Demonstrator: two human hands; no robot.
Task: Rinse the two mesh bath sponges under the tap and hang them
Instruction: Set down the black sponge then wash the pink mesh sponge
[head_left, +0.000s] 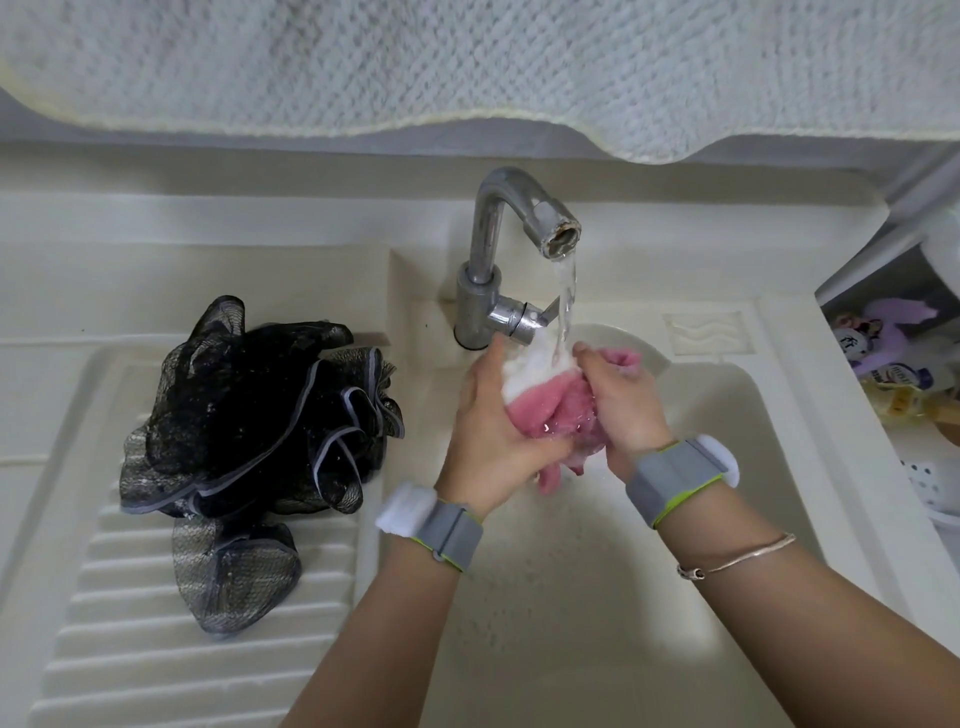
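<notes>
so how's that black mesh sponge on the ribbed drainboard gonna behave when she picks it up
The black mesh sponge will probably flop and sag, since its loose folds already sprawl across the drainboard. It looks airy, so likely light. It is unlikely to roll.

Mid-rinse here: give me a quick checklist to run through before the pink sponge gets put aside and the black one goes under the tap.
1. Water running from the tap: ok, a steady stream falls onto the sponge.
2. Pink and white sponge held securely: ok, left hand and right hand both grip it under the stream.
3. Pink sponge free of foam: cannot tell; its white top part could be mesh or lather.
4. Black sponge within reach: ok, it lies on the ribbed drainboard left of the basin.
5. Black sponge rinsed: not ok, it lies away from the stream, on the drainboard.
6. Hanging spot ready: cannot tell, no hook shows.
</notes>
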